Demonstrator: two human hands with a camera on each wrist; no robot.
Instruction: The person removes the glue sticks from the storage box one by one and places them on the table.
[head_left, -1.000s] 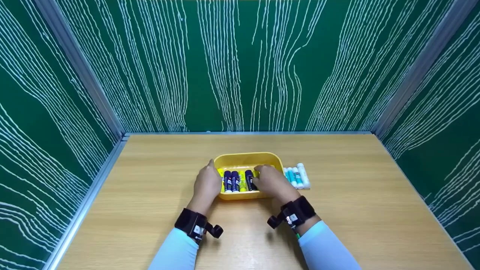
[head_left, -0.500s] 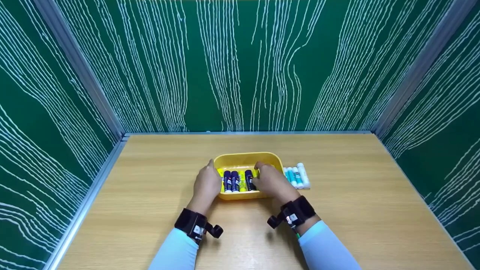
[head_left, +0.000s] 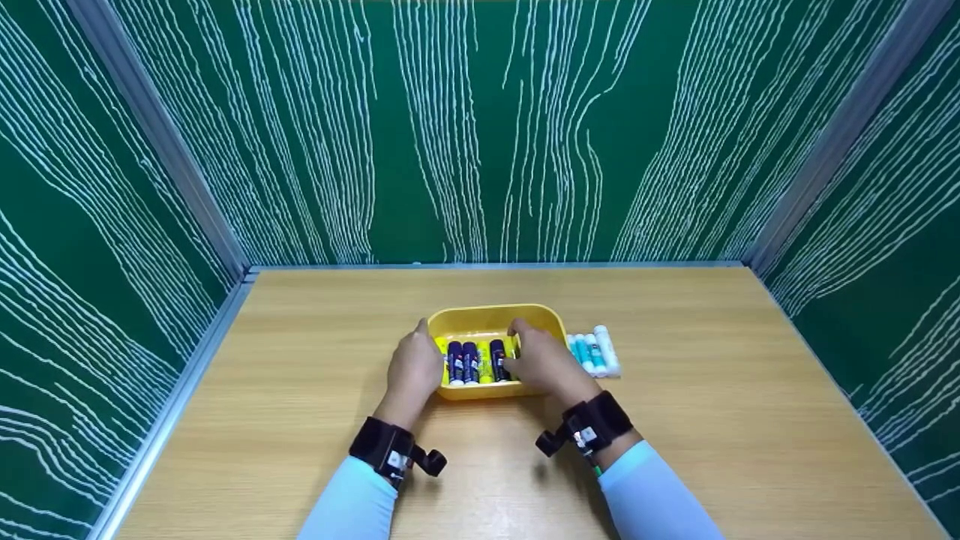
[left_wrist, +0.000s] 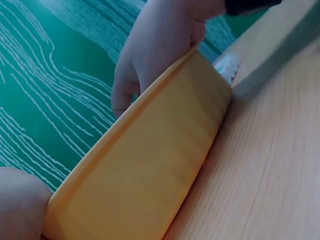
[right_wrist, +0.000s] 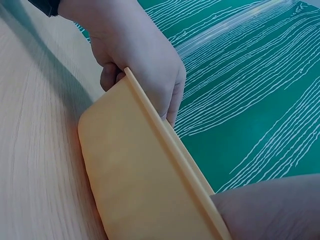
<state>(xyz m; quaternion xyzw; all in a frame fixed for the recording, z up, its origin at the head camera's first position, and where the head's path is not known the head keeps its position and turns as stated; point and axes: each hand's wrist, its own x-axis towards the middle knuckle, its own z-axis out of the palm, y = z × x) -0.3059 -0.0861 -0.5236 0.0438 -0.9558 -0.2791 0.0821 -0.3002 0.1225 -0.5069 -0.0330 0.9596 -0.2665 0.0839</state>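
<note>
A yellow plastic tray point(head_left: 491, 391) stands on the table, holding a row of glue sticks in dark purple and yellow. My left hand point(head_left: 414, 366) grips its left wall; in the right wrist view, the left hand point(right_wrist: 145, 55) bends over the rim with some fingertips outside. Over the tray's right end is my right hand point(head_left: 544, 361), its index finger and thumb parted above the row, beside a dark purple glue stick point(head_left: 498, 360). The left wrist view has the right hand point(left_wrist: 155, 45) reaching down behind the rim, fingertips hidden.
Several white and teal glue sticks point(head_left: 592, 352) lie side by side just right of the tray. The wooden table point(head_left: 480, 465) is bounded by green panels point(head_left: 495, 135) with white wavy lines at the back and both sides.
My right index finger has lifted slightly and spread from the thumb, widening the gap between them. The left hand, the tray and the glue sticks stay where they were.
</note>
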